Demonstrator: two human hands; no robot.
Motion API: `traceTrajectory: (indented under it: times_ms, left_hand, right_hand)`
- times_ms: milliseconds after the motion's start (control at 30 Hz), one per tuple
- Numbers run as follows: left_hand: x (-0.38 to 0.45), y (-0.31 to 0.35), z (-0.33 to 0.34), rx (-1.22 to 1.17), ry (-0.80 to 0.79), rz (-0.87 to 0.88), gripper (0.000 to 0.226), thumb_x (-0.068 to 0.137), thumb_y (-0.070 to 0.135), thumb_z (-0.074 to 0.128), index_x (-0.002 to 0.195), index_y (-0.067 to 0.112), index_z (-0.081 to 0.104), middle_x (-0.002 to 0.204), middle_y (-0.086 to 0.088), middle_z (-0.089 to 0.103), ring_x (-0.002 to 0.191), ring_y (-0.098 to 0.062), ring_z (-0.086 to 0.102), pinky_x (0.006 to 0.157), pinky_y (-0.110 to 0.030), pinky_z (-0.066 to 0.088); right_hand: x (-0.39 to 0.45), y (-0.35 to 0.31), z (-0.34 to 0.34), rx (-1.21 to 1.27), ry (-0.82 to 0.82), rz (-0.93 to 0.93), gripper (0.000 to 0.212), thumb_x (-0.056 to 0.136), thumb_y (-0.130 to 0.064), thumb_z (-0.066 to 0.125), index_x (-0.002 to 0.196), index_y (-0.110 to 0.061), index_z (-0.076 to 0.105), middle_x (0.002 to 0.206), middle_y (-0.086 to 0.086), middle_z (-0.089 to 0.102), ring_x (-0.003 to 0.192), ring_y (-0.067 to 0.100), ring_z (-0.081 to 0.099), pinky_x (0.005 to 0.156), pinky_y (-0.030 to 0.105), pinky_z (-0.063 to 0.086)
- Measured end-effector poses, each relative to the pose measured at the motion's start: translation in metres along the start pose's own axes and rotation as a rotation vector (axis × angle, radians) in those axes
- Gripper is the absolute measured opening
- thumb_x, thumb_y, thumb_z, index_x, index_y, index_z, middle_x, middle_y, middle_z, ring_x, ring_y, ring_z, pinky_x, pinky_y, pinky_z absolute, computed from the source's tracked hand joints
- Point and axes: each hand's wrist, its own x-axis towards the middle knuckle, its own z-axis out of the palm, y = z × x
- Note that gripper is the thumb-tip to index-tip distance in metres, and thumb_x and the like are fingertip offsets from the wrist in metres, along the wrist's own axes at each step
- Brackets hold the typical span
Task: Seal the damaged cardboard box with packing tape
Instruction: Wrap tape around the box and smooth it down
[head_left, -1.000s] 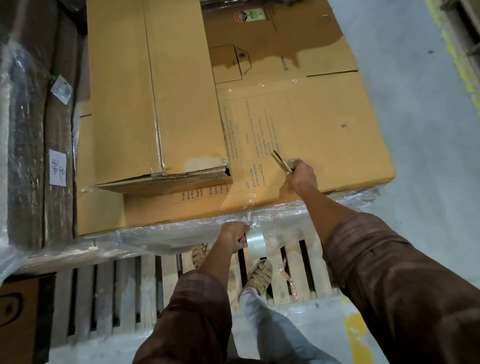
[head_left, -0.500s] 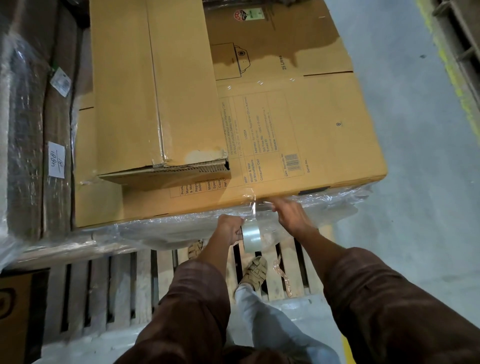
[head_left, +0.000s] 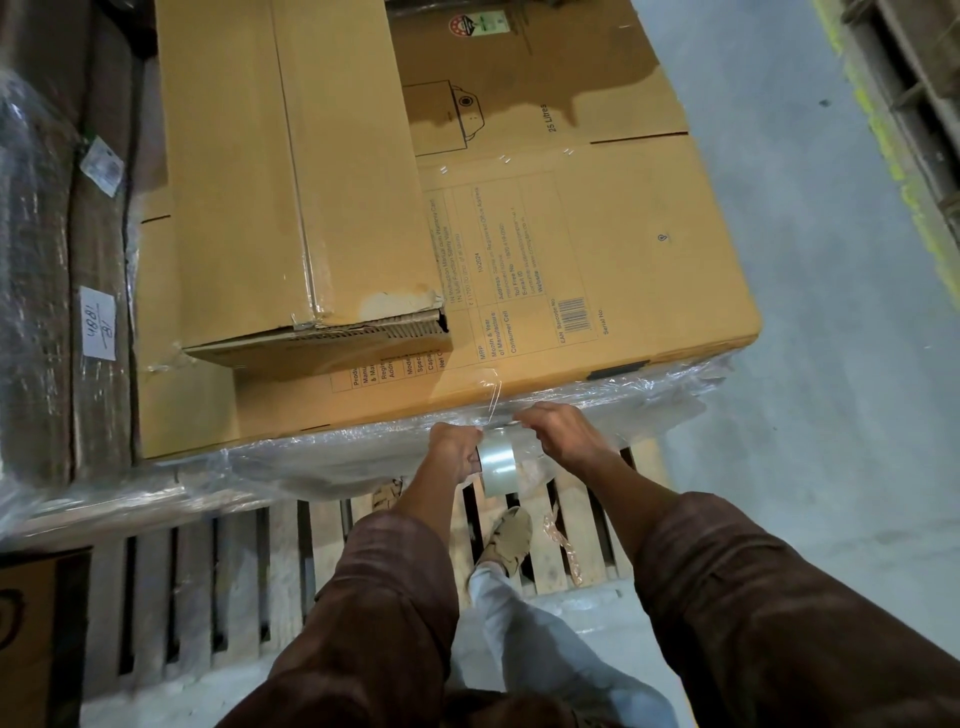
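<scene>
Left hand (head_left: 453, 451) curled on tape roll (head_left: 496, 465) at front edge of large box (head_left: 623, 249); right hand (head_left: 558, 431) pinching the tape strip (head_left: 491, 397). Damaged box (head_left: 311, 182) on top, corner torn. Advice: keep strip taut, avoid twist, press flat.

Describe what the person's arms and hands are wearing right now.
Both arms wear loose, dark brown long sleeves, creased and pushed up to about mid-forearm, leaving the wrists bare. The left hand and right hand are bare: no gloves, and no rings, watch or markings are visible from this view.
</scene>
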Motion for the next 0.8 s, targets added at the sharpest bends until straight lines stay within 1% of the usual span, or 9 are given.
traceTrajectory:
  times_ms: [67,200,367,433,533,567,633,733,800]
  left_hand:
    - [0.001,-0.001,-0.001,-0.012,0.009,0.012,0.029,0.093,0.005,0.072,0.119,-0.005,0.063,0.088,-0.013,0.064,0.075,-0.022,0.06,0.075,-0.043,0.063]
    - [0.003,0.0,-0.003,-0.013,0.009,0.029,0.023,0.092,0.004,0.072,0.111,-0.006,0.064,0.088,-0.012,0.061,0.072,-0.023,0.06,0.068,-0.042,0.063]
    - [0.003,0.001,-0.002,0.008,0.021,0.044,0.02,0.094,0.003,0.069,0.111,-0.007,0.062,0.086,-0.014,0.061,0.066,-0.023,0.059,0.062,-0.039,0.063]
    - [0.002,0.002,-0.001,0.021,0.025,0.043,0.02,0.094,0.002,0.068,0.11,-0.008,0.063,0.085,-0.015,0.063,0.066,-0.025,0.062,0.067,-0.044,0.063]
    - [0.0,0.003,0.003,0.079,0.033,0.046,0.015,0.094,0.002,0.069,0.105,-0.007,0.064,0.082,-0.014,0.067,0.063,-0.023,0.063,0.057,-0.038,0.062]
    - [0.0,0.003,0.004,0.092,0.042,0.044,0.016,0.093,0.002,0.07,0.105,-0.006,0.064,0.081,-0.013,0.066,0.062,-0.022,0.062,0.057,-0.037,0.062]
    - [0.0,0.002,0.006,0.099,0.059,0.045,0.018,0.09,0.001,0.071,0.105,-0.006,0.065,0.079,-0.012,0.065,0.063,-0.022,0.06,0.064,-0.038,0.061]
    - [0.01,-0.001,0.004,0.106,0.07,0.034,0.015,0.087,0.0,0.071,0.099,-0.004,0.065,0.084,-0.012,0.069,0.068,-0.023,0.064,0.069,-0.042,0.06]
    - [0.014,-0.001,0.001,0.119,0.058,0.034,0.012,0.085,-0.002,0.069,0.096,-0.002,0.064,0.08,-0.011,0.064,0.068,-0.022,0.061,0.066,-0.04,0.058]
  right_hand:
    - [0.001,-0.002,0.0,0.015,0.012,-0.013,0.05,0.083,0.021,0.058,0.123,-0.006,0.071,0.108,0.019,0.074,0.085,0.031,0.071,0.077,0.037,0.058]
    - [0.002,-0.003,0.003,0.037,-0.003,-0.034,0.052,0.08,0.023,0.06,0.122,-0.006,0.071,0.107,0.017,0.074,0.079,0.026,0.071,0.076,0.04,0.061]
    - [-0.001,-0.004,0.006,0.039,-0.024,-0.01,0.055,0.079,0.024,0.058,0.123,-0.007,0.071,0.114,0.015,0.072,0.087,0.03,0.07,0.077,0.041,0.06]
    - [-0.001,-0.004,0.006,0.007,-0.049,-0.003,0.057,0.08,0.022,0.058,0.126,-0.009,0.069,0.114,0.015,0.071,0.089,0.031,0.069,0.077,0.043,0.058]
    - [0.0,-0.01,0.006,-0.149,-0.152,0.024,0.059,0.084,0.017,0.055,0.134,-0.013,0.062,0.114,0.014,0.068,0.095,0.033,0.065,0.077,0.039,0.054]
    - [0.0,-0.014,0.007,-0.202,-0.174,0.036,0.058,0.085,0.016,0.054,0.135,-0.012,0.06,0.113,0.014,0.067,0.097,0.033,0.065,0.077,0.038,0.053]
    - [-0.001,-0.02,0.006,-0.32,-0.208,0.061,0.05,0.086,0.014,0.056,0.131,-0.008,0.06,0.112,0.014,0.067,0.098,0.033,0.065,0.078,0.039,0.053]
    - [-0.003,-0.023,0.001,-0.47,-0.284,0.164,0.031,0.089,0.01,0.06,0.117,-0.004,0.063,0.109,0.015,0.065,0.099,0.031,0.066,0.081,0.039,0.053]
    - [-0.004,-0.022,-0.005,-0.476,-0.283,0.27,0.029,0.09,0.008,0.061,0.116,-0.006,0.063,0.11,0.013,0.064,0.101,0.029,0.065,0.082,0.037,0.053]
